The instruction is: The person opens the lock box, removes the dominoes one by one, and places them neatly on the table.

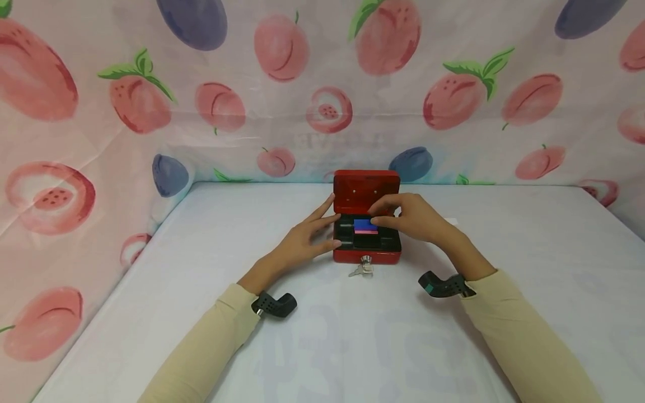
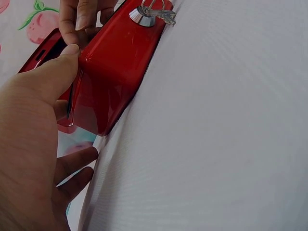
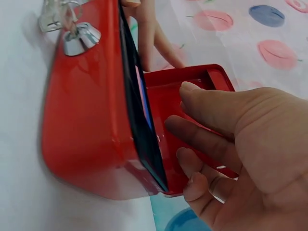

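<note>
A small red cash box [image 1: 347, 257] stands on the table, its lid [image 1: 367, 182] raised at the back. Inside sits a black tray [image 1: 345, 230] bearing a flat blue and pink card-like piece [image 1: 365, 226]. My left hand [image 1: 302, 240] rests against the box's left side with fingers spread, thumb [image 2: 67, 62] at the front corner of the rim. My right hand [image 1: 420, 217] hovers over the box's right part, fingertips near the blue and pink piece. In the right wrist view its thumb and fingers [image 3: 211, 106] are apart, with nothing visible between them.
Keys [image 1: 360, 271] hang from the silver lock [image 1: 366, 259] on the box front. A small white flat thing [image 1: 450, 221] lies behind the right wrist. Black wrist devices [image 1: 274, 305] sit at both cuffs. A fruit-print cloth [image 1: 282, 123] hangs behind the white table [image 1: 322, 336].
</note>
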The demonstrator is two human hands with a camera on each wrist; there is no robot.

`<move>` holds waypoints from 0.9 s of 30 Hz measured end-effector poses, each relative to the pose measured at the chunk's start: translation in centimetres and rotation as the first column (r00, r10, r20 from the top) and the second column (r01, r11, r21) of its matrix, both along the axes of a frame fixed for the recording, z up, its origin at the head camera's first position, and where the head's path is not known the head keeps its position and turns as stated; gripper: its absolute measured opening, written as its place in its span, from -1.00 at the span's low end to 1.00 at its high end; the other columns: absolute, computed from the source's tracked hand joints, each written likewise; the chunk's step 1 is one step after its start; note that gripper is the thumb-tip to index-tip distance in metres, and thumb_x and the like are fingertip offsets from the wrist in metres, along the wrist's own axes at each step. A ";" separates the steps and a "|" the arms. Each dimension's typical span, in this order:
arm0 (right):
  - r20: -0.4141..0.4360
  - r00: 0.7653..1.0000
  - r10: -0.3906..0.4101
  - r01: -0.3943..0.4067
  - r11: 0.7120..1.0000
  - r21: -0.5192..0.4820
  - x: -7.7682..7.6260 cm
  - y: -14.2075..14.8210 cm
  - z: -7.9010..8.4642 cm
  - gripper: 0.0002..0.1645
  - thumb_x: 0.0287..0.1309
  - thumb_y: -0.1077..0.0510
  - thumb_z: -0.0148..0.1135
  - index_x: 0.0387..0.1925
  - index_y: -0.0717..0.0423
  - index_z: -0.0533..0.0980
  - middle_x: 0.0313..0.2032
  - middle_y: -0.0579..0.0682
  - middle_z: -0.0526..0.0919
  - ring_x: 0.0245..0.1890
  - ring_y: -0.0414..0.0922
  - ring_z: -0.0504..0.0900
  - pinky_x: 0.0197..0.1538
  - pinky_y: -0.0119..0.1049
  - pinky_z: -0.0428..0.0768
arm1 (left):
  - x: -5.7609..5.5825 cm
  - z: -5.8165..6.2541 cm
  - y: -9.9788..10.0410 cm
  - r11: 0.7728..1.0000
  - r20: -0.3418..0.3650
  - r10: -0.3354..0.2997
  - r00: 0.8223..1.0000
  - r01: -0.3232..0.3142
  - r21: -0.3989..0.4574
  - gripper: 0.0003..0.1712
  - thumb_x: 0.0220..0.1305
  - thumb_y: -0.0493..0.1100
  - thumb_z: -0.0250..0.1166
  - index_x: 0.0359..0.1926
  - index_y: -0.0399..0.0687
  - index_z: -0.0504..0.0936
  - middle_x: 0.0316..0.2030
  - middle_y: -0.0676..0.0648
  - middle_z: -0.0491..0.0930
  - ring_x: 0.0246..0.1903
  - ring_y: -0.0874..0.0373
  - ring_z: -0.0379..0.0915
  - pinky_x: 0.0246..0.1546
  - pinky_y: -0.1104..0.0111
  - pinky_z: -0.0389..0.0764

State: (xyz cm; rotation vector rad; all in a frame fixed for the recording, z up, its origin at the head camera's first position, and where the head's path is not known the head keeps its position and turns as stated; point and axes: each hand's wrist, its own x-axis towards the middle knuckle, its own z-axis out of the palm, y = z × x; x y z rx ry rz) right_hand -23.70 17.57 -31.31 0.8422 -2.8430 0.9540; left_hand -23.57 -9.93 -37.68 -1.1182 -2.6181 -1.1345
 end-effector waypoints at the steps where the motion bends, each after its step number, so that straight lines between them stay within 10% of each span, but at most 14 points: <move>1: 0.002 1.000 -0.001 0.001 1.000 0.003 0.0 -0.1 0.0 -0.72 0.16 0.09 0.34 -0.11 0.09 0.64 -0.20 -0.01 0.68 -0.21 -0.03 0.48 -0.20 -0.18 0.50 | 0.0 0.0 0.0 1.000 -0.001 0.001 1.000 -0.001 0.001 -0.27 0.27 0.08 0.27 0.38 -0.09 0.30 0.47 0.30 -0.24 0.41 0.33 -0.21 0.31 0.11 0.15; 27: -0.005 1.000 0.012 -0.012 0.999 0.051 -0.2 -0.6 -1.1 -0.67 0.11 0.09 0.38 -0.08 0.08 0.63 -0.38 -0.05 0.58 -0.35 -0.05 0.43 -0.33 -0.22 0.46 | 0.0 0.1 0.1 1.000 -0.009 0.000 1.000 0.000 -0.002 -0.28 0.28 0.03 0.27 0.37 -0.11 0.31 0.48 0.26 -0.23 0.41 0.33 -0.19 0.31 0.13 0.16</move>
